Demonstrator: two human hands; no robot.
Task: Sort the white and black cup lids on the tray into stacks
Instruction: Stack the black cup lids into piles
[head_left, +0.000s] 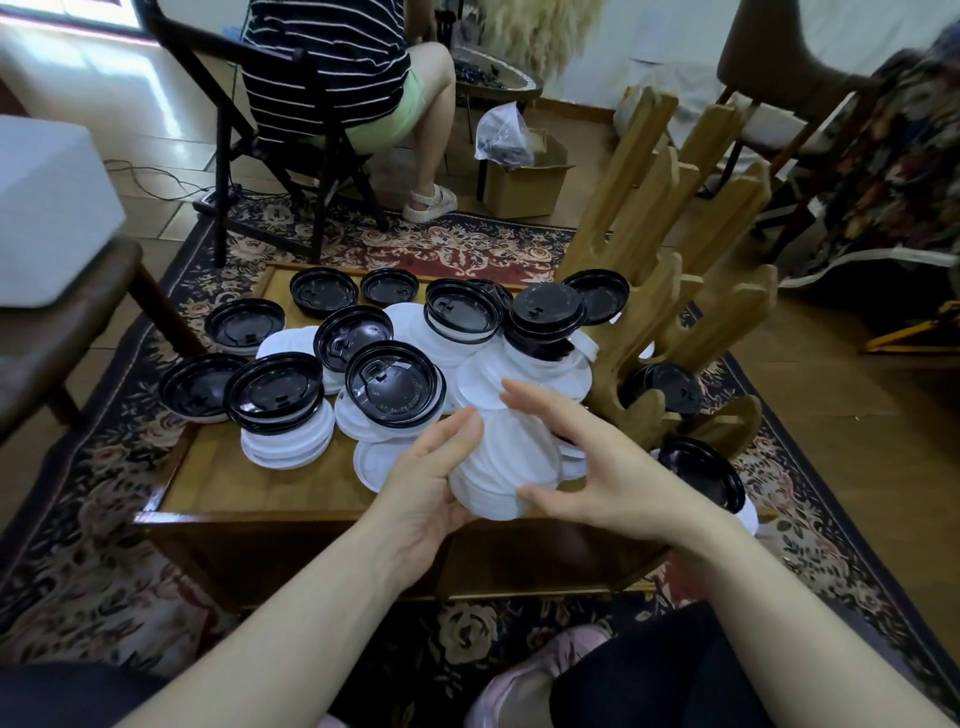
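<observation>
A wooden tray (249, 488) holds several black and white cup lids mixed together. My left hand (426, 493) grips a stack of white lids (511, 462) from the left and below, just above the tray's near edge. My right hand (587, 457) curves around the stack's right side, thumb at its lower edge and fingers spread above it. Black lids (395, 387) lie over white lids (288, 441) in the tray's middle. More black lids (545, 312) are piled at the back right.
A wooden rack (670, 291) with upright slats stands on the tray's right side, with black lids (701, 467) beside it. A person sits on a black chair (291, 145) beyond the tray. A cardboard box (524, 182) stands on the floor. A patterned rug lies underneath.
</observation>
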